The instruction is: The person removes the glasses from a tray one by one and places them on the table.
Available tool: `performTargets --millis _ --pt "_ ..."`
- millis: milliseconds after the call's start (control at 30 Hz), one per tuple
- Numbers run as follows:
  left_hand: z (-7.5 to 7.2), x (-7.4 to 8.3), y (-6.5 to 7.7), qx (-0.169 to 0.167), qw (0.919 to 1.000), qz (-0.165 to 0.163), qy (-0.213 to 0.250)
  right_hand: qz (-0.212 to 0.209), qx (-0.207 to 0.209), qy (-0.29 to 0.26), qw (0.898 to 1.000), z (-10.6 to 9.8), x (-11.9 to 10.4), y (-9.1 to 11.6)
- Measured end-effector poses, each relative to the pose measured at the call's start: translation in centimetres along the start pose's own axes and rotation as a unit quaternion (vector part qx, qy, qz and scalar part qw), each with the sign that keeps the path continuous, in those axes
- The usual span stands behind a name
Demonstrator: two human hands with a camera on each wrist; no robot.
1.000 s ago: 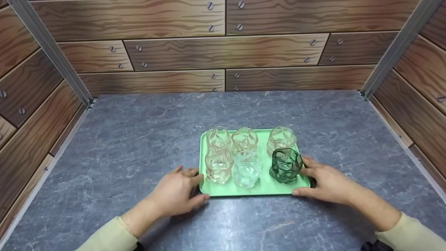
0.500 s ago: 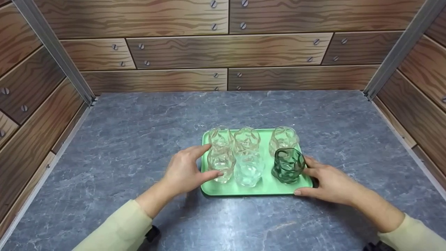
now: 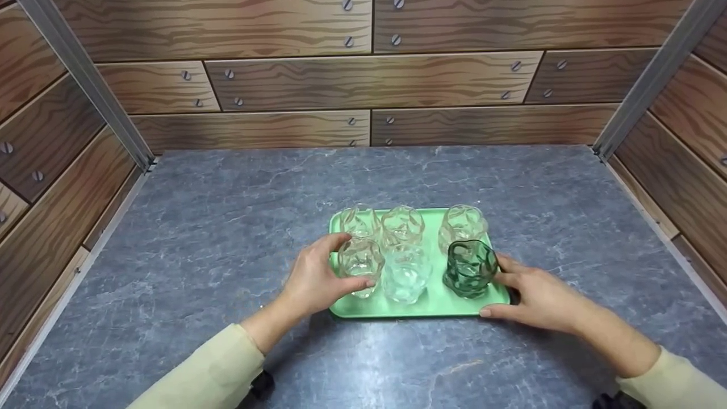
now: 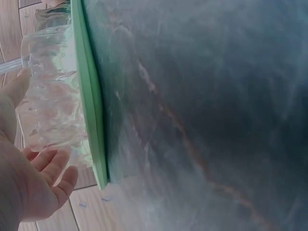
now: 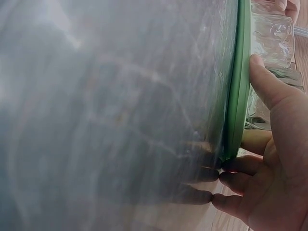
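Note:
A light green tray point(image 3: 437, 304) bears several wavy-sided glasses. My left hand point(image 3: 318, 275) is spread at the front left clear glass point(image 3: 360, 261), thumb across its near side and index finger at its far left. In the left wrist view the loosely bent fingers point(image 4: 50, 166) come right up to this glass. My right hand point(image 3: 537, 295) holds the tray's near right corner, its thumb on the front rim and its other fingers at the right side. Just inside that corner stands a dark green glass point(image 3: 468, 270).
A pale bluish glass point(image 3: 406, 278) stands beside the front left one. Behind them are two clear glasses point(image 3: 402, 227) at the back left and another clear glass point(image 3: 463, 224) at the back right. Wood-patterned walls point(image 3: 363, 85) enclose the grey marbled table point(image 3: 244, 204).
My left hand has left the tray's left edge, risen and moved right to the front left glass. My right hand stays at the tray corner. The glasses keep their places on the tray.

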State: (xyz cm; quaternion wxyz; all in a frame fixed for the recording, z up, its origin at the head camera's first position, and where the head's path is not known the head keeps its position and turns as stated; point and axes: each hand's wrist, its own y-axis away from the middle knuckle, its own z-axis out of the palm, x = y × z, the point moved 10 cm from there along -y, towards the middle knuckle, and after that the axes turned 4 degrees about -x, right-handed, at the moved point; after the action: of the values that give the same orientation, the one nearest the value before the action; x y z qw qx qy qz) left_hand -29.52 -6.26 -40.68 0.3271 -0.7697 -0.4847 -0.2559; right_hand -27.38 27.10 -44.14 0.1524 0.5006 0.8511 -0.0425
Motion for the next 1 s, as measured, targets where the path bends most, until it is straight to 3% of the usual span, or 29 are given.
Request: performTargets --millis 500,1000 --pt "0.51 -0.58 0.1 0.005 0.9983 -0.023 0.054 0.005 -0.009 -0.01 1.0 0.12 0.2 -0.01" --pt "-0.01 -0.84 0.51 -0.01 0.9924 -0.044 0.115 -0.003 -0.005 -0.013 1.0 0.03 -0.02 -0.02"
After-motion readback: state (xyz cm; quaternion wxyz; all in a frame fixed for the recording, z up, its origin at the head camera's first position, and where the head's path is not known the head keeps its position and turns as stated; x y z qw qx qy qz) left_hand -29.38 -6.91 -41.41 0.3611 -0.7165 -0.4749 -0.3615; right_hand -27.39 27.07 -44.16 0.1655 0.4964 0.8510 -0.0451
